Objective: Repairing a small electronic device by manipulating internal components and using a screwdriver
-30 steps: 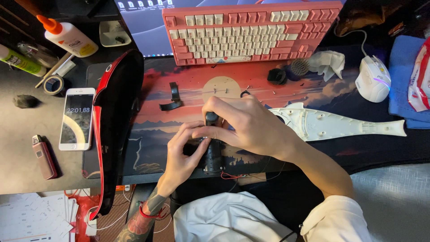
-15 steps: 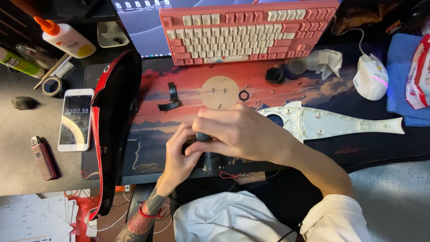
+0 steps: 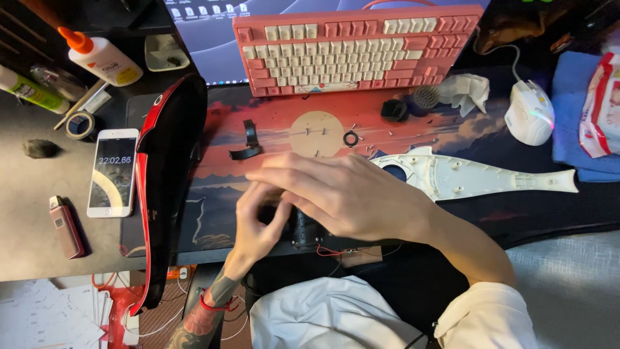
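Both my hands work on a small black mechanical part (image 3: pixel 303 227) with thin red wires, near the front edge of the red desk mat (image 3: pixel 271 123). My left hand (image 3: pixel 255 223) grips it from the left. My right hand (image 3: pixel 342 194) lies over it with fingers stretched left, hiding most of it. A white fish-shaped plastic shell (image 3: pixel 478 178) lies just right of my right hand. A black and red fish-shaped shell (image 3: pixel 165 181) stands on edge to the left.
A pink keyboard (image 3: pixel 355 45) sits at the back, a white mouse (image 3: pixel 529 111) at right. A round wooden disc (image 3: pixel 316 132), a black ring (image 3: pixel 351 138) and tiny screws lie mid-mat. A phone (image 3: pixel 113 171), lighter (image 3: pixel 66 226), tape roll (image 3: pixel 80 125) and glue bottle (image 3: pixel 103 57) are left.
My right hand has spread its fingers and slid left over the black part, covering it more. The view has shifted slightly.
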